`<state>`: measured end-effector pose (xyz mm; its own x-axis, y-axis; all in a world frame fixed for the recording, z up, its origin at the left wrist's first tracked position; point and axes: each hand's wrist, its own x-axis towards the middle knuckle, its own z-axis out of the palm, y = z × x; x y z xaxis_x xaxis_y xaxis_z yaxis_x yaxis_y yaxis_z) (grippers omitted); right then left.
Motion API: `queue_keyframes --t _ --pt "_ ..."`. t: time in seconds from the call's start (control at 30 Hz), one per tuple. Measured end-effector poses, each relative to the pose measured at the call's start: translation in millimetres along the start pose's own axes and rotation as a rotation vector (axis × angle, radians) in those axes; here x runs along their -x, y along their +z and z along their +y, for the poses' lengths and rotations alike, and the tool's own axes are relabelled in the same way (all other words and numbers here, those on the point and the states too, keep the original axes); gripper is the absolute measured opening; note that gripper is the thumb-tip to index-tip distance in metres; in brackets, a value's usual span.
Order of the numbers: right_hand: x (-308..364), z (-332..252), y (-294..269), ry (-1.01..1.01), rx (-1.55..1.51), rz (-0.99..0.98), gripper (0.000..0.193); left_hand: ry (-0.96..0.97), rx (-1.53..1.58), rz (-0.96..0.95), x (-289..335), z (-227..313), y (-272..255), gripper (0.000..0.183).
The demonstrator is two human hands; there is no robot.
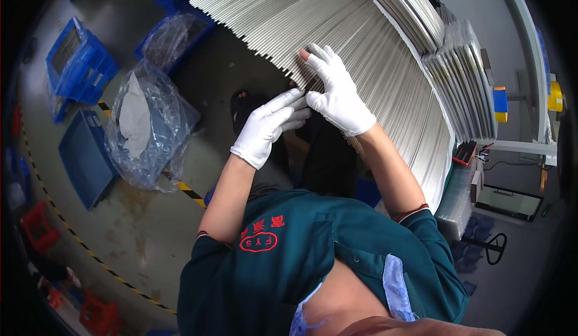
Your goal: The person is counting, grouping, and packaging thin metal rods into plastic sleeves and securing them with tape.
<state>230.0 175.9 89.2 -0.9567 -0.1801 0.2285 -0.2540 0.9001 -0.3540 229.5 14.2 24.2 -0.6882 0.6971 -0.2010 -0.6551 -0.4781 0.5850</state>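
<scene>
Both my hands wear white gloves and reach up to the near edge of a wide fan of thin silvery-grey strips (361, 29) lying side by side on a work surface. My right hand (335, 89) rests on the strip ends with its fingers spread, fingertips pressed on the edge. My left hand (268, 125) sits just below and left of it, fingers extended toward the same edge, almost touching the right hand. Whether either hand pinches a strip is hidden. I wear a dark green short-sleeved shirt.
A second stack of strips (463, 83) lies at the right. On the floor to the left are blue plastic crates (78, 65), a flat blue tray (84, 155) and clear plastic bags (144, 125). Yellow-black tape (186, 191) marks the floor. Red crates (39, 227) sit lower left.
</scene>
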Motion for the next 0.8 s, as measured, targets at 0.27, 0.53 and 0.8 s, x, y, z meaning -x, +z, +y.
queue_keyframes --t 0.27,0.53,0.8 --pt "-7 2 6 0.002 0.012 0.025 0.060 0.000 0.016 0.026 -1 1 2 0.040" --pt "-10 5 7 0.019 -0.040 0.038 0.061 0.019 0.021 0.025 -2 3 -1 0.040" --pt "-10 6 6 0.023 -0.061 0.004 0.060 0.031 0.027 0.005 -3 4 -3 0.040"
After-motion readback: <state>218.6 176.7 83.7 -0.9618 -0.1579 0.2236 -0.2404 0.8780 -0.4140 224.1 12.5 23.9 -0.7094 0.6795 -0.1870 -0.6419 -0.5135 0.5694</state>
